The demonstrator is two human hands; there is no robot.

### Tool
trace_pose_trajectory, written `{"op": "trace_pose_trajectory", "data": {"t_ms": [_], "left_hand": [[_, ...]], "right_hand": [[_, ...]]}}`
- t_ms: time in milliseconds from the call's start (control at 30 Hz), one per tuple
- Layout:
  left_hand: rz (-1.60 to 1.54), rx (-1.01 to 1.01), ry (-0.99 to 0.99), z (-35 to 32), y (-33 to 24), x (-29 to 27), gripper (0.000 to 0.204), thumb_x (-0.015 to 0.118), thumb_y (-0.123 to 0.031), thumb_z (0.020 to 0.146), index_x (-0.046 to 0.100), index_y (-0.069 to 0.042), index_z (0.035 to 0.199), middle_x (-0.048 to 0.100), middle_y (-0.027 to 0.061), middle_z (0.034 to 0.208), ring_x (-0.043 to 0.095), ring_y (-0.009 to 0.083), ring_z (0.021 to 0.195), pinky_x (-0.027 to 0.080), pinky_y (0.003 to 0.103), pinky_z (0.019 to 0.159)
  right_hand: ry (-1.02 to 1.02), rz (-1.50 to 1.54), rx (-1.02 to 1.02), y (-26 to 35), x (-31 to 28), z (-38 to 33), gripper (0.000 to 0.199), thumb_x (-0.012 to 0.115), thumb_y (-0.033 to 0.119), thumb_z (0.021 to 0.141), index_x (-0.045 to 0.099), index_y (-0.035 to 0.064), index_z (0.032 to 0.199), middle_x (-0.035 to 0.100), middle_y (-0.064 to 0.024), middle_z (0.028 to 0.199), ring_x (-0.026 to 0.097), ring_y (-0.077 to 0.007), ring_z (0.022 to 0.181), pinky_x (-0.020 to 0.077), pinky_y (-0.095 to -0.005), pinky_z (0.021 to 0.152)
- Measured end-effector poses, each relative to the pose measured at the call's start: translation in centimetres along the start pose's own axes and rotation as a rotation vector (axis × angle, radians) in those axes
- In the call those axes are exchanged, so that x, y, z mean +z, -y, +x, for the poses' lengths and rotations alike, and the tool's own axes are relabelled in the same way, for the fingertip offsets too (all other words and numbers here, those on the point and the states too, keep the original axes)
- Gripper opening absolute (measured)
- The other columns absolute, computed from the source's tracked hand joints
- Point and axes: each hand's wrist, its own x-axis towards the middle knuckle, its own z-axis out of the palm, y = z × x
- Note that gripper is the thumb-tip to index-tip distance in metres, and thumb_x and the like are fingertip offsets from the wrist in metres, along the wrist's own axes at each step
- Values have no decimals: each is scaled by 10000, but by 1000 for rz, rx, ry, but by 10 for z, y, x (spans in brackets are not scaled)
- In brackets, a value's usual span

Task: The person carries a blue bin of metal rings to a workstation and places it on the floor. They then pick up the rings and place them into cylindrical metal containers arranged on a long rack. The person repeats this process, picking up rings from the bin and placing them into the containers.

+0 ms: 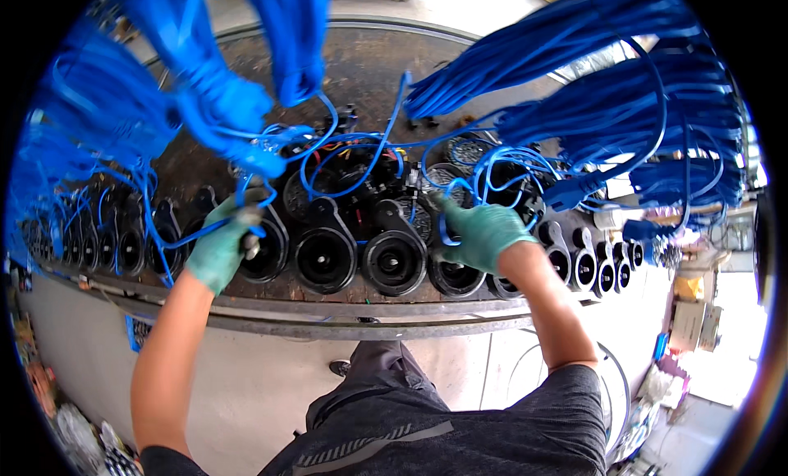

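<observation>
head view — both gloved hands (226, 242) (480, 230) gripping blue wires (353, 152)

Left hand (220, 248) and right hand (480, 232) are each covered by a green knitted cloth glove, matt and slightly fuzzy. Thin blue plastic-sheathed wires (353, 152) are noted, smooth with a faint sheen; the same finish is seen on the hanging blue wire bundles (607, 74). Round black plastic housings (326, 257) appear semi-glossy, with light reflected on the rims. The curved grey metal table edge (369, 318) looks dull and scuffed. Dark grey cloth trousers (386, 418) are matt and woven.
</observation>
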Motion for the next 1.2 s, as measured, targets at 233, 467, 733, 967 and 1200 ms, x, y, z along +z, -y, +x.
{"op": "trace_pose_trajectory", "data": {"t_ms": [233,467,733,967,1200], "left_hand": [[-472,164,-170,84,-62,11,453,511,-427,1027,607,4,1124,646,158,1086,619,351,1172,488,509,1053],[158,-291,-379,143,-54,32,434,692,-613,880,567,-197,874,515,-56,613,539,86,483,422,253,394],[938,172,329,49,-13,46,511,787,-287,858,620,-35,1270,678,105,904,672,195,712,529,306,606],[1479,157,271,44,-23,84,487,744,-336,852,633,-76,1248,682,183,1200,654,363,1105,506,447,940],[1570,288,172,61,-12,73,274,627,-169,816,713,-48,1046,710,209,1048,684,394,978,540,497,821]], "right_hand": [[-1047,695,56,-36,16,113,184,608,222,918,693,62,949,701,-217,900,660,-444,865,526,-506,754],[-309,373,-176,-6,21,95,349,602,274,949,633,164,1279,692,-110,1195,658,-339,1094,527,-444,928],[-231,138,271,-137,85,-22,437,741,344,861,647,163,1248,729,-161,1047,682,-382,994,547,-454,874],[-360,141,147,-135,96,26,210,733,236,818,691,127,992,710,-169,930,668,-413,903,538,-479,788],[-629,294,11,-160,118,118,141,719,159,854,642,45,883,667,-198,914,634,-450,884,519,-477,754]]}}
